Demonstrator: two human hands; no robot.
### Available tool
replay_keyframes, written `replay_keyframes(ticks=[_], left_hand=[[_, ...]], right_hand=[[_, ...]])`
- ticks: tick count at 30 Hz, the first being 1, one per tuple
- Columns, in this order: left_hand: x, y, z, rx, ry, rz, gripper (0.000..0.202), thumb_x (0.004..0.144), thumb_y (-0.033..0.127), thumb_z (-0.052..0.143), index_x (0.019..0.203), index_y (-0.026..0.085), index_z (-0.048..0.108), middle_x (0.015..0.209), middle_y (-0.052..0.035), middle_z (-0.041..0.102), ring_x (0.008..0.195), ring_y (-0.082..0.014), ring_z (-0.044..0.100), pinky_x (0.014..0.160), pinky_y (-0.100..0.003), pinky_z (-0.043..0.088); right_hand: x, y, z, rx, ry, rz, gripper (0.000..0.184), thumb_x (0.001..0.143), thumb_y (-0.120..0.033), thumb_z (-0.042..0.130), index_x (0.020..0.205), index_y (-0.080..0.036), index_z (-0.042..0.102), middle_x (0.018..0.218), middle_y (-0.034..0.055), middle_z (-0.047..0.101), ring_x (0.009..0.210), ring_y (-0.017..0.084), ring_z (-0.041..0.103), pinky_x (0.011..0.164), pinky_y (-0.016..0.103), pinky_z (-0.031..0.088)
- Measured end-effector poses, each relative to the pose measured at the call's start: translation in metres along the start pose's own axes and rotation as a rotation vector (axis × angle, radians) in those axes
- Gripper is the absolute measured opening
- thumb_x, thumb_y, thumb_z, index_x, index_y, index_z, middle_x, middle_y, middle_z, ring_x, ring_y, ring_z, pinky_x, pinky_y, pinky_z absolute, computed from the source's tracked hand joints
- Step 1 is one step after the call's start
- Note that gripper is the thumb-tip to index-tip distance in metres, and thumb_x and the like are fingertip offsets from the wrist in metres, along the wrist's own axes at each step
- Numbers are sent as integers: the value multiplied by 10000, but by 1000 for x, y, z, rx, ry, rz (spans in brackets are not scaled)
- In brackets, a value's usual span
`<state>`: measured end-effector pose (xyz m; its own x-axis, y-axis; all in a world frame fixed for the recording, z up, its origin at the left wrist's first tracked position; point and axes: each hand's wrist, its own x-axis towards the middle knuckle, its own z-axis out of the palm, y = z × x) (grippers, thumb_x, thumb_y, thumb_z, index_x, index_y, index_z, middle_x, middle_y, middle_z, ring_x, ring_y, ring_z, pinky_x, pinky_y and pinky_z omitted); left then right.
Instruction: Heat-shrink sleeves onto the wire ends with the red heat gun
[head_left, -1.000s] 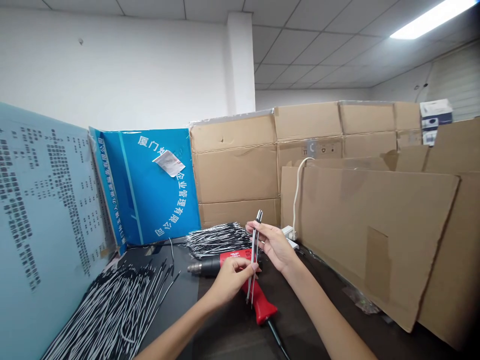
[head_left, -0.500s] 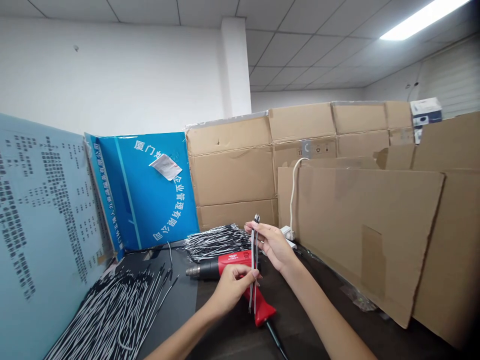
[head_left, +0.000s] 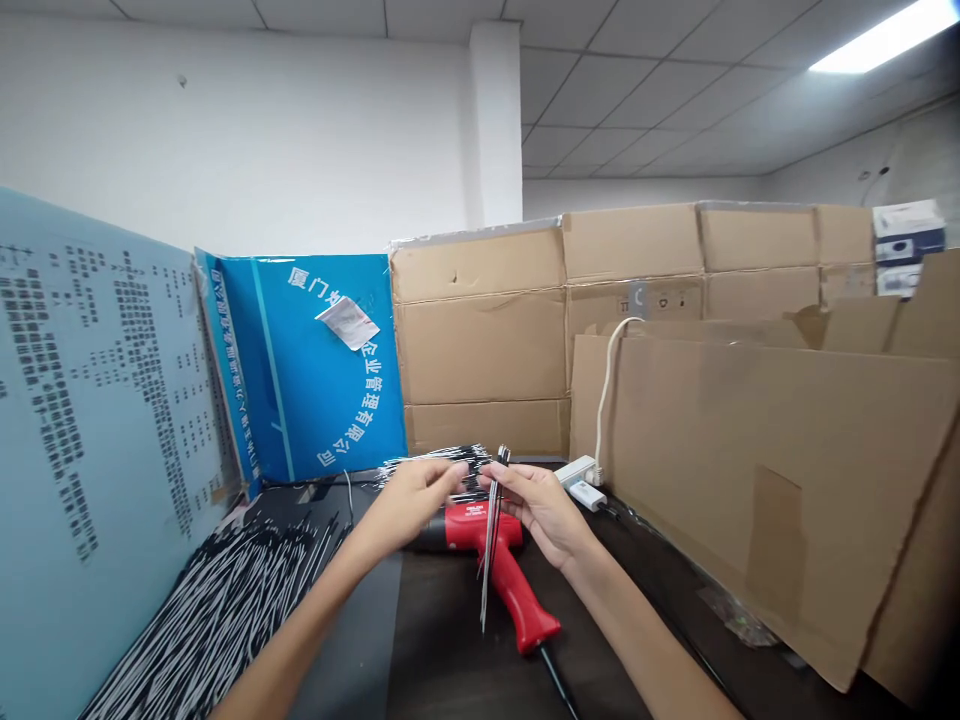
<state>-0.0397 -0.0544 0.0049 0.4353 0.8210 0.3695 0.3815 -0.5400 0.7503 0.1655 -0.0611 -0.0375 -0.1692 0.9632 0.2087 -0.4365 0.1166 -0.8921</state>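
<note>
The left hand (head_left: 412, 505) has come off the thin bundle of black-and-white wires (head_left: 491, 560) and is hovering over the far side of the red heat gun (head_left: 469, 527), its fingers loosely curled, holding nothing that can be made out, and reaching just beside the right hand. The right hand (head_left: 540, 510) is doing all the holding now, pinching the bundle near its top between thumb and fingers. The bundle is hanging almost straight down above the middle of the dark worktop (head_left: 450, 640), in front of the gun, whether touching it or not being hard to tell. The gun is lying on its side with its handle angled toward the near edge and a black cord (head_left: 559, 680) trailing off that edge. Behind the hands, a loose pile of similar wires (head_left: 435, 465) is sitting against the far edge, partly hidden by the fingers, while a much larger spread of wires (head_left: 217, 620) is covering the left end. A white power strip (head_left: 577, 470) is lying just past the right hand, and a cardboard sheet (head_left: 757, 500) is leaning along the right edge. Stacked cartons (head_left: 480, 340) and a blue printed board (head_left: 315, 370) are closing off the far side.
</note>
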Motion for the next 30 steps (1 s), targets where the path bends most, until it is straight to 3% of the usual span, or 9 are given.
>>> replay_keyframes(ticks=[2, 5, 9, 17, 26, 30], left_hand=[[0, 7, -4, -70, 135, 84, 435, 903, 484, 629, 1228, 200, 689, 1129, -91, 746, 1036, -254, 699, 886, -338, 548], [1, 8, 3, -207, 82, 111, 476, 892, 414, 668, 1320, 211, 619, 1108, -94, 745, 1042, -248, 700, 884, -359, 567], [5, 0, 12, -280, 23, 112, 392, 892, 395, 676, 1223, 186, 678, 1019, -93, 758, 863, -208, 722, 797, -336, 585], [13, -13, 11, -277, 52, 114, 280, 872, 409, 706, 1018, 177, 766, 989, -86, 760, 890, -188, 698, 773, -273, 551], [11, -10, 10, -182, 68, 138, 284, 877, 423, 690, 979, 172, 775, 961, -88, 771, 877, -201, 708, 762, -293, 554], [9, -7, 6, -177, 40, 127, 315, 881, 439, 676, 991, 161, 775, 982, -99, 766, 896, -216, 704, 784, -313, 559]], right_hand=[[-5, 6, 11, -4, -44, 31, 336, 735, -450, 847, 891, -155, 802, 866, 74, 759, 831, 193, 676, 771, 289, 526], [-9, 13, 20, -3, -83, 43, 316, 733, -458, 848, 798, -155, 784, 777, 45, 722, 762, 177, 648, 781, 311, 524], [-10, 15, 21, -9, -106, 43, 298, 755, -446, 836, 751, -156, 766, 753, 30, 701, 767, 165, 633, 801, 306, 507], [-10, 17, 19, -34, -123, 71, 303, 748, -440, 843, 787, -147, 775, 774, 38, 717, 771, 167, 654, 786, 304, 507], [-10, 21, 20, 26, -127, 92, 331, 741, -440, 850, 865, -139, 788, 875, 81, 741, 894, 206, 683, 822, 322, 533], [-11, 20, 20, 32, -132, 99, 307, 749, -436, 846, 819, -144, 780, 872, 82, 748, 854, 203, 692, 805, 326, 541]])
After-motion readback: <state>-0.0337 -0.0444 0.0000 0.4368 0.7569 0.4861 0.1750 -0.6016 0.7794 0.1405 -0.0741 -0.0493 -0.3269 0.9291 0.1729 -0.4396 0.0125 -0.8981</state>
